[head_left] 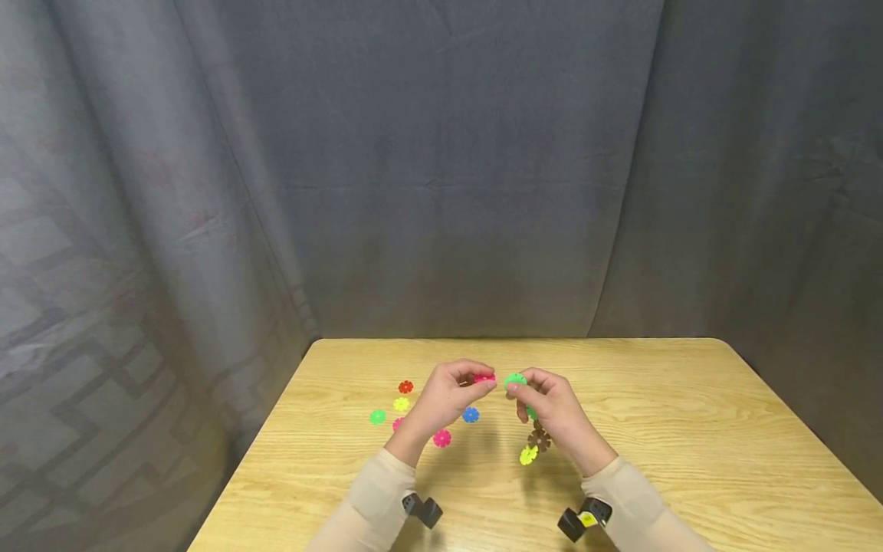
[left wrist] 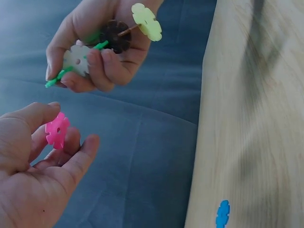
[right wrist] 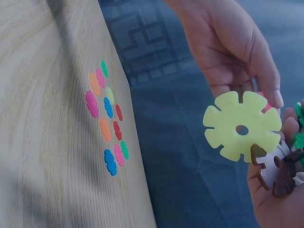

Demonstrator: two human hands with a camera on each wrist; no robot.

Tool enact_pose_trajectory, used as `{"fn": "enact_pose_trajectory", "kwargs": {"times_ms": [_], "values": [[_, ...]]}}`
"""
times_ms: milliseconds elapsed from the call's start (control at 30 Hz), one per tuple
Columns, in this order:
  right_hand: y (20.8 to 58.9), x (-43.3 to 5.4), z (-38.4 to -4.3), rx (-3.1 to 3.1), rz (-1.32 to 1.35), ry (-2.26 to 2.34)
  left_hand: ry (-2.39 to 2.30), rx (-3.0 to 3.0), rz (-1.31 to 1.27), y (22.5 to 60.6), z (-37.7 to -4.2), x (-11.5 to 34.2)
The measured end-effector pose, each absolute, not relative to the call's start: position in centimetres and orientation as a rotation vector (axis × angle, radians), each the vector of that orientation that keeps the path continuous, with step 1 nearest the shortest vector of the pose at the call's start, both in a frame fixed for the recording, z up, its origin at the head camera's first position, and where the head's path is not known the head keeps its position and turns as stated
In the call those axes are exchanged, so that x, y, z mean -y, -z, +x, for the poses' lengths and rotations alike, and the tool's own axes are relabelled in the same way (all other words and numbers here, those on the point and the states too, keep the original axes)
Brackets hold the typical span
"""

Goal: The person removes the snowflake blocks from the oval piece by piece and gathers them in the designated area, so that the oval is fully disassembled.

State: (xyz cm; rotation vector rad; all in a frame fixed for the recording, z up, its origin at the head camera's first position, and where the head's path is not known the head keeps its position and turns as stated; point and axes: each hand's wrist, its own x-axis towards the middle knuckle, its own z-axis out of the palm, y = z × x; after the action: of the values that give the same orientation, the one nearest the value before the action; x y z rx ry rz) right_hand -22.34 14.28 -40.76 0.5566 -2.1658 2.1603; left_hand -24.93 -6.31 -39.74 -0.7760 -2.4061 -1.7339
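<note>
My left hand (head_left: 438, 400) pinches a pink notched flower-shaped disc (left wrist: 57, 130) between thumb and fingers. Just right of it, my right hand (head_left: 557, 414) holds a chain of similar discs slotted into each other. At the chain's upper end a green disc (head_left: 514, 379) sits by the right thumb. A whitish disc (left wrist: 77, 61), a brown disc (left wrist: 116, 37) and a yellow disc (right wrist: 228, 121) follow along it, the yellow one hanging lowest. The pink disc and the chain are apart, both above the table. The right fingers partly hide the chain's middle.
Loose discs lie flat on the wooden table (head_left: 655, 429), mostly to the left: red (head_left: 405, 387), green (head_left: 377, 416), blue (head_left: 471, 415), pink (head_left: 442, 438) and orange (right wrist: 105, 130) among them. A grey curtain (head_left: 441, 192) hangs behind the table's far edge.
</note>
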Motion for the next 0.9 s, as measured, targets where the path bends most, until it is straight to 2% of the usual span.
{"fn": "enact_pose_trajectory", "kwargs": {"times_ms": [900], "values": [[40.9, -14.5, -22.3, 2.182, 0.527, -2.166, 1.648, 2.555, -0.72, 42.6, -26.6, 5.8]]}}
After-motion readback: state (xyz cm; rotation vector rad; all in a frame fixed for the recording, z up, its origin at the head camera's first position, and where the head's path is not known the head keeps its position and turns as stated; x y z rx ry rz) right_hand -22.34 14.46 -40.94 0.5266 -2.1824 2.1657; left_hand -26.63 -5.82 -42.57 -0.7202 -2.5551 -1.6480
